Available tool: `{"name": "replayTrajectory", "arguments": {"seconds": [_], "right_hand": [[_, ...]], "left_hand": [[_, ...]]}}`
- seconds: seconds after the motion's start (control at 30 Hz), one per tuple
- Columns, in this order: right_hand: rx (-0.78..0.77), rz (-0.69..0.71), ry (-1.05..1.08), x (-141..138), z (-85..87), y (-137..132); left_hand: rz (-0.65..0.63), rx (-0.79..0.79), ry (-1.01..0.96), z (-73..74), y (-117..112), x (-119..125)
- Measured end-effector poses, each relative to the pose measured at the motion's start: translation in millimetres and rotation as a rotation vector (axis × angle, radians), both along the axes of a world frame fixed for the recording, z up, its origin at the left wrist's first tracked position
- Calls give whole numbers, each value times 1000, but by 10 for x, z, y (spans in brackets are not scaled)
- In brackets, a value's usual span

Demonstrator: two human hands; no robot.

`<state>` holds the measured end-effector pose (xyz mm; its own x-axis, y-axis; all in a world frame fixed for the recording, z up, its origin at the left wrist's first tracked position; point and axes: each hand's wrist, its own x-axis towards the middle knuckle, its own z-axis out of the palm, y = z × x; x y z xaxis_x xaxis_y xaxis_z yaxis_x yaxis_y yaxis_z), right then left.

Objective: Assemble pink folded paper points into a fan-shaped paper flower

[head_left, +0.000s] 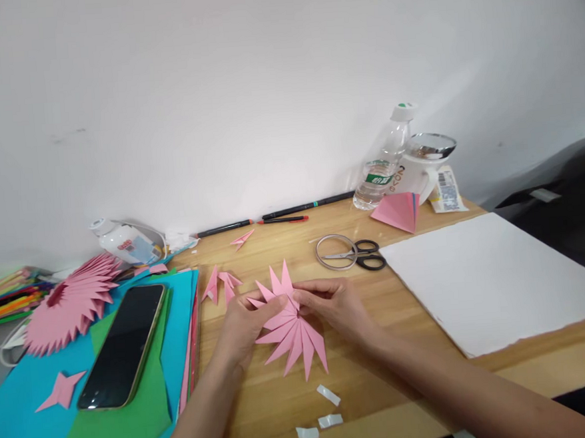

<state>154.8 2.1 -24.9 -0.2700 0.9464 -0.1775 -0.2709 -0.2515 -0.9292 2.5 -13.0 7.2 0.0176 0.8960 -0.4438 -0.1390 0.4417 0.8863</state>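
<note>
Between my two hands is a pink folded-paper fan (293, 339) with pointed petals spread around a small centre. My left hand (250, 325) pinches its left side, thumb on top and fingers beneath. On the upper right, my right hand (333, 303) grips the petals near the centre between thumb and fingers. Just beyond my left hand lie loose pink folded pieces (219, 284). Nearer me on the wood are three small whitish strips (328, 394). The undersides of the fan and of my fingers are hidden.
Scissors (370, 254) and a ring (319, 252) lie beyond my right hand. A white board (502, 284) covers the right side. At left, a phone (124, 347) rests on coloured paper (29, 391) near a larger pink paper fan (73, 304). A water bottle (381, 163) stands by the wall.
</note>
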Motion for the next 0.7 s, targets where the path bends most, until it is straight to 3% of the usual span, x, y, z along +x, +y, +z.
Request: {"name": "replayTrajectory", "arguments": {"seconds": [0.7], "right_hand": [[40, -102, -34, -29, 13, -24]], "left_hand": [[54, 13, -18, 20, -12, 63]]}}
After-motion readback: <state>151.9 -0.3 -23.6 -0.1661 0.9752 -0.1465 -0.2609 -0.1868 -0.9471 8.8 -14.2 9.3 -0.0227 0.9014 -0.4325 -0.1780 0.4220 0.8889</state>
